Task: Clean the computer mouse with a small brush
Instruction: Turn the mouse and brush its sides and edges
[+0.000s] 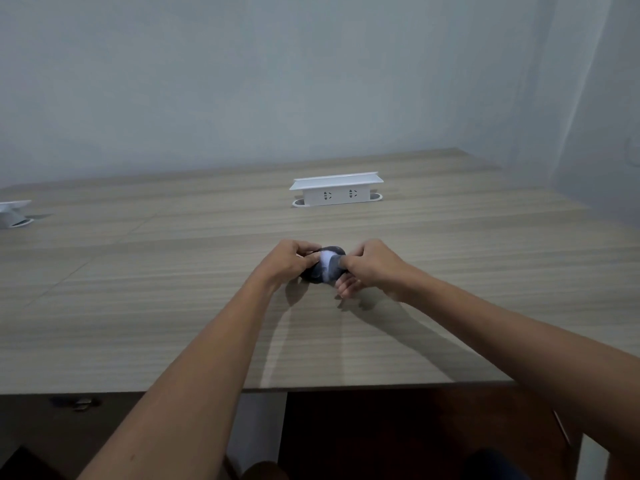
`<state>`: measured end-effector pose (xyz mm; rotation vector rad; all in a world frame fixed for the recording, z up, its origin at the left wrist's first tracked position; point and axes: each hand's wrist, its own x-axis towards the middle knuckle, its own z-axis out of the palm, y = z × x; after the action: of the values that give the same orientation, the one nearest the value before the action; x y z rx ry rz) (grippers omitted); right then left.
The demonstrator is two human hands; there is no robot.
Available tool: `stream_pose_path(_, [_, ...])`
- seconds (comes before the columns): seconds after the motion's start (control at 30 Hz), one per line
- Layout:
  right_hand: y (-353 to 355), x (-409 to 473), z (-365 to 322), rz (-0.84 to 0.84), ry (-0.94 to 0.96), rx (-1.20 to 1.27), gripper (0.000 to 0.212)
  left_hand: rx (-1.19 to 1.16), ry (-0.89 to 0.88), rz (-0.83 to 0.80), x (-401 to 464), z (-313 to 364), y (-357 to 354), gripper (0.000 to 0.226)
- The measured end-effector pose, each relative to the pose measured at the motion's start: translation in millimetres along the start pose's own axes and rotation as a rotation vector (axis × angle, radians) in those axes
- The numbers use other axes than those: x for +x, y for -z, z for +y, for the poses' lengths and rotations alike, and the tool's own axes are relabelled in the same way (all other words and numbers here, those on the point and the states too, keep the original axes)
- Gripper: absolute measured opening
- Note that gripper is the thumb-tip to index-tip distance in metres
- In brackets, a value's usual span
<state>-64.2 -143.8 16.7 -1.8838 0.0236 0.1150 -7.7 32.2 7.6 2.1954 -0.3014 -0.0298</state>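
Observation:
A dark computer mouse (320,276) lies on the wooden table (173,306), a little right of the middle. My left hand (287,261) grips its left side, with fingers curled over the top. My right hand (370,268) is pinched against the mouse's right side and holds a small pale thing (325,259) across its top. This thing is blurred and looks like the bristle end of the small brush. Its handle is hidden in my fingers. Both hands cover much of the mouse.
A white socket box (337,190) stands on the table behind the mouse, near the wall. Another white box (12,213) sits at the far left edge. The table's front edge (346,388) runs below my forearms.

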Motion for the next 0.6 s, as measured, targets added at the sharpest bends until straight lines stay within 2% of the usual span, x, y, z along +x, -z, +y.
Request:
stream_pose_path(0.1, [14.3,12.2,-5.2,0.106,0.020,-0.040,0.018,-0.020,0.013,0.002,0.1,0.4,-0.2,0.031])
stream_pose_path(0.2, [22.2,19.5,-6.3,0.177,0.059,-0.109,0.026,-0.015,0.028,0.006,-0.5,1.0,-0.3,0.032])
stream_pose_path(0.3, [16.5,13.5,-3.3,0.159,0.116,-0.167,0.031,-0.031,0.026,0.010,-0.3,-0.2,-1.4,0.032])
stream_pose_path(0.47, [12.4,3.1,-5.6,0.030,0.117,-0.115,0.029,-0.031,0.001,0.009,-0.8,-0.6,-1.7,0.031])
stream_pose_path(0.6, [25.6,13.8,-6.4,0.134,0.110,-0.198,0.027,-0.008,0.021,0.020,-1.4,2.1,-2.1,0.033])
